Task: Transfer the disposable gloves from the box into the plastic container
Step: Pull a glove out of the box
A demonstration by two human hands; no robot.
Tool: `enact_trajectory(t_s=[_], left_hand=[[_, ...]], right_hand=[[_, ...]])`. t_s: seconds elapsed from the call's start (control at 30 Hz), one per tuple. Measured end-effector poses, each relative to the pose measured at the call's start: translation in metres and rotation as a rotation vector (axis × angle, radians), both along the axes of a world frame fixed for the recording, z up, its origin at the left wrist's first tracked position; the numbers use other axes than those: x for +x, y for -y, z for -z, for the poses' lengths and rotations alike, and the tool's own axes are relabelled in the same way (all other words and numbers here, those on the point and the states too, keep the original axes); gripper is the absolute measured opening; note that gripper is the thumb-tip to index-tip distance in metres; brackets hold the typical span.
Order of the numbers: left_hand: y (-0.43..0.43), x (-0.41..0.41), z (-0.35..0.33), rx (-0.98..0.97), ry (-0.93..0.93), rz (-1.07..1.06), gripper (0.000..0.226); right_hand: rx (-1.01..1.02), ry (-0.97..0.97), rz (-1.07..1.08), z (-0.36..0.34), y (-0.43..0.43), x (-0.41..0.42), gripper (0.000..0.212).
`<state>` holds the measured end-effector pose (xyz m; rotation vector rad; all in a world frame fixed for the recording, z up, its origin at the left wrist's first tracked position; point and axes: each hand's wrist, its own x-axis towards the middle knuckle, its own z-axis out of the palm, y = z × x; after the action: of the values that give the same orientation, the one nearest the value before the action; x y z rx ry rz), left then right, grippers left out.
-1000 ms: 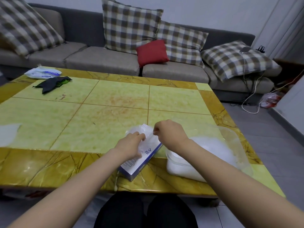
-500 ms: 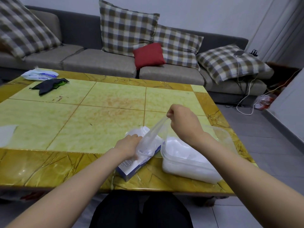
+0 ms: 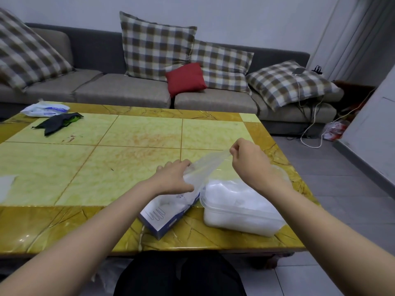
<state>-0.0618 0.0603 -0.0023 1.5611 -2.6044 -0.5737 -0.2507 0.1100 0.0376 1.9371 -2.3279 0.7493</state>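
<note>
The yellow-tiled surface [image 3: 128, 133] carries everything, with the container [image 3: 239, 212] near its front right corner, already heaped with white gloves. The box [image 3: 168, 212] lies just left of the container, almost touching it. The left hand [image 3: 173, 178] presses flat on the box's far end. The right hand [image 3: 250, 161], raised behind the container, pinches a clear glove [image 3: 205, 165] that stretches taut back to the box.

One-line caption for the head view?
Right hand pulls a clear glove from the box steadied by left hand, beside the glove-filled plastic container.
</note>
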Motion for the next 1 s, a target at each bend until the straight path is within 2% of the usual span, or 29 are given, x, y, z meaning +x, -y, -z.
enact_trajectory(t_s=[0.1,0.13,0.23,0.33,0.4,0.47,0.63,0.7,0.8,0.87,0.9,1.0], left_hand=[[-0.001,-0.008,-0.008,-0.124,-0.182,-0.014,0.015],[-0.001,-0.010,-0.011,-0.159,-0.250,-0.032,0.009],[0.000,-0.021,-0.027,-0.221,-0.399,-0.043,0.010],[-0.002,-0.034,-0.045,-0.250,-0.421,0.024,0.008],[-0.005,-0.043,-0.055,-0.252,-0.405,0.067,0.006],[-0.009,-0.050,-0.063,-0.246,-0.419,0.099,0.006],[-0.015,-0.063,-0.079,-0.235,-0.560,0.143,0.009],[-0.013,-0.066,-0.082,-0.278,-0.530,0.153,0.008],[-0.003,-0.069,-0.080,-0.379,-0.390,0.148,0.008],[0.003,-0.073,-0.078,-0.393,-0.345,0.117,0.009],[0.005,-0.077,-0.078,-0.393,-0.357,0.099,0.010],[0.006,-0.089,-0.086,-0.410,-0.486,0.070,0.012]], right_hand=[[0.024,-0.008,0.011,0.002,-0.004,-0.002,0.016],[0.046,-0.027,0.018,0.003,-0.006,-0.004,0.017],[0.116,-0.065,-0.048,0.006,-0.010,-0.011,0.025],[0.086,0.043,-0.247,0.004,-0.016,-0.012,0.056],[0.051,0.050,-0.326,0.002,-0.018,-0.010,0.065],[0.016,0.089,-0.331,0.002,-0.017,-0.010,0.061],[-0.025,0.108,-0.266,0.003,-0.013,-0.020,0.020],[-0.025,0.123,-0.247,0.003,-0.016,-0.026,0.020],[-0.077,0.186,-0.210,-0.001,-0.023,-0.037,0.019],[-0.144,0.235,-0.159,-0.009,-0.026,-0.045,0.011],[-0.178,0.244,-0.114,-0.015,-0.027,-0.050,0.008],[-0.343,0.193,-0.026,-0.034,-0.029,-0.057,0.016]])
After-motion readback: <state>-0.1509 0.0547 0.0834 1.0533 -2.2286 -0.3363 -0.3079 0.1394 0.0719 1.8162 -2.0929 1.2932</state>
